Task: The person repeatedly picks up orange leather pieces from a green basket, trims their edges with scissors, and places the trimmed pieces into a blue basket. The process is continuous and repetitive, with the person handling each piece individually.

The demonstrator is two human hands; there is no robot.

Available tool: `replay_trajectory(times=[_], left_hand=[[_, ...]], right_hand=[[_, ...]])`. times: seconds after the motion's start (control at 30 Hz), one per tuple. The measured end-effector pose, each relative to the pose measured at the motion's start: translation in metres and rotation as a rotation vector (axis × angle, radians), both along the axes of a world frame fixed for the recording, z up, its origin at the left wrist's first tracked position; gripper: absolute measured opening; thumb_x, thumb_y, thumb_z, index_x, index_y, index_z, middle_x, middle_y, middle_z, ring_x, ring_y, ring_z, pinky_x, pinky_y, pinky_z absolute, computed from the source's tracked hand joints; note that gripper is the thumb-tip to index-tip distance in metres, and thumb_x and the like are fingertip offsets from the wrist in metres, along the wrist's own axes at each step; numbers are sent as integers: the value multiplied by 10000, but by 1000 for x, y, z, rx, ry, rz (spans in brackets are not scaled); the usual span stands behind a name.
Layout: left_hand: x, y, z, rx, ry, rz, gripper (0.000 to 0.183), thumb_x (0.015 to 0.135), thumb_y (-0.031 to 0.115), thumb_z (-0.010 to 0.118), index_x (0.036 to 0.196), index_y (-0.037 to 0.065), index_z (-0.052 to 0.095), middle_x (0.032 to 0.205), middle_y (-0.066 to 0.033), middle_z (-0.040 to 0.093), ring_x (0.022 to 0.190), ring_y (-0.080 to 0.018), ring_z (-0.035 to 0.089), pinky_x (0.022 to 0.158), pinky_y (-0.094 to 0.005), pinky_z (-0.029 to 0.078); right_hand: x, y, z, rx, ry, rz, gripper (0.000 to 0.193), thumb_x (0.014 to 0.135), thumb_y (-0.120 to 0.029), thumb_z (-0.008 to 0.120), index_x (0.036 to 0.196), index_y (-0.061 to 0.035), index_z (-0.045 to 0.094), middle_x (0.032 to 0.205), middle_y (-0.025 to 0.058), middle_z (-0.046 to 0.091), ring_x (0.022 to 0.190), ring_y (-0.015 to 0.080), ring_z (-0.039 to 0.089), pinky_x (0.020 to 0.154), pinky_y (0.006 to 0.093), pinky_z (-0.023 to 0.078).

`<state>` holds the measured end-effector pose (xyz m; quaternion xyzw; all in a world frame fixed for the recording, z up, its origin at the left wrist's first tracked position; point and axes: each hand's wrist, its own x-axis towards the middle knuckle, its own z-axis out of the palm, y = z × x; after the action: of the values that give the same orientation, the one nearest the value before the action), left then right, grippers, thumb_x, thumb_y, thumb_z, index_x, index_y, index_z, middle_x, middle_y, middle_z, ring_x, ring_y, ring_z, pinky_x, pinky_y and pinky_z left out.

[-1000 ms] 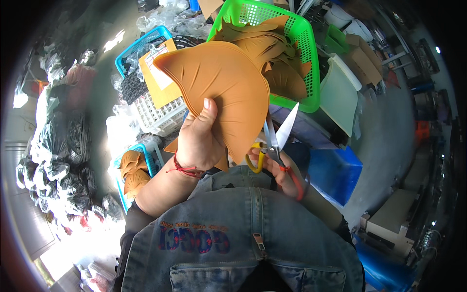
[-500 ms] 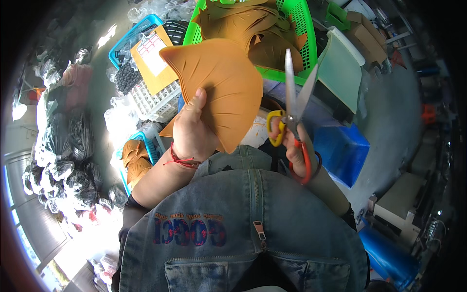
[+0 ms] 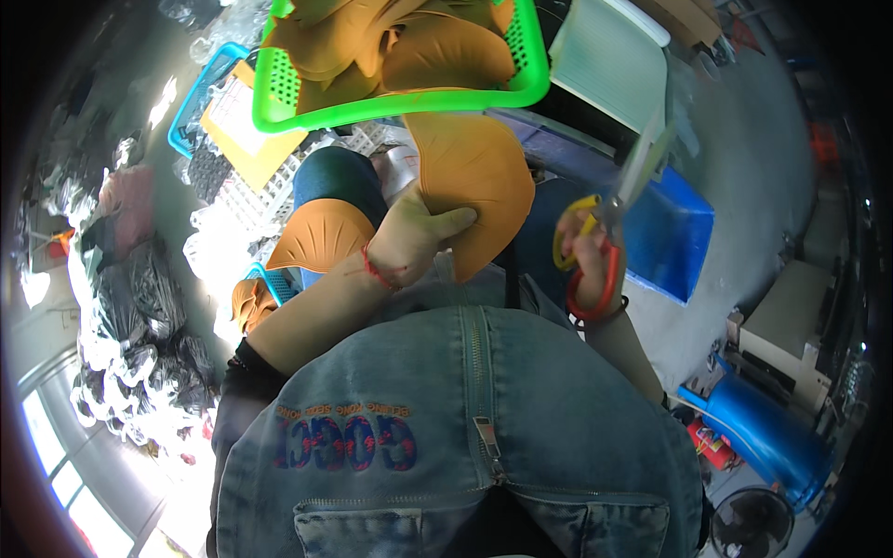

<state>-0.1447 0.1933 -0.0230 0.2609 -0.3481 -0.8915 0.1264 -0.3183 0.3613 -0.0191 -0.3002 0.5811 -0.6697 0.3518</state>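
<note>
My left hand [image 3: 420,232] is closed on a thin, curved orange-brown sheet [image 3: 479,177] with creased lines and a rounded edge, its thumb lying across the face. In my right hand [image 3: 584,256] is a pair of scissors [image 3: 609,212], one handle loop yellow and the other red. The blades point up and away to the right, apart from the sheet, and are smeared by motion. A similar orange-brown sheet [image 3: 321,237] rests on my left leg, beside my left wrist. Beyond my hands, a green basket [image 3: 400,108] holds several more such sheets [image 3: 446,58].
At the left stand a white crate [image 3: 274,195] with a yellow board [image 3: 244,153] on it, and a small blue basket [image 3: 272,279] with more sheets. Plastic bags [image 3: 139,288] pile up farther left. To the right are a blue bin [image 3: 668,232] and a blue cylinder [image 3: 772,442].
My left hand has moved right and lower with its sheet. My right hand has swung the scissors rightward, away from it. The green basket appears nearer, and the leg sheet shows more fully.
</note>
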Motion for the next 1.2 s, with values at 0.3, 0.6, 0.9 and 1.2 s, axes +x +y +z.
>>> replay_trajectory(times=[0.3, 0.6, 0.9, 1.2], left_hand=[[-11, 15, 35, -389, 107, 253, 399, 842, -17, 619, 1216, 42, 489, 1109, -33, 602, 1002, -117, 561, 875, -270, 462], [5, 6, 44, -50, 217, 200, 442, 870, 15, 599, 1281, 75, 449, 1182, -50, 566, 1068, -153, 550, 874, -303, 480], [10, 6, 46, 8, 198, 145, 444, 879, 9, 566, 1297, 66, 429, 1235, -76, 540, 1122, -195, 541, 921, -343, 474], [-19, -6, -67, 600, -332, -28, 384, 872, -5, 517, 1248, -9, 442, 1175, -145, 552, 1078, -267, 567, 912, -355, 488]], right_hand=[[19, -70, 48, -45, -33, 166, 370, 825, -50, 627, 1149, 17, 462, 1003, 81, 585, 931, 140, 564, 817, 286, 453], [24, -60, 59, -19, -309, 210, 362, 821, 39, 498, 1180, 42, 446, 1059, 96, 580, 939, 144, 579, 804, 283, 465], [23, -48, 54, -42, -139, 151, 349, 807, 44, 531, 1138, 8, 428, 1033, 115, 574, 904, 146, 581, 781, 280, 461], [-33, 12, -28, 250, 449, -206, 253, 803, -79, 660, 980, -36, 484, 842, 76, 573, 797, 173, 562, 715, 304, 441]])
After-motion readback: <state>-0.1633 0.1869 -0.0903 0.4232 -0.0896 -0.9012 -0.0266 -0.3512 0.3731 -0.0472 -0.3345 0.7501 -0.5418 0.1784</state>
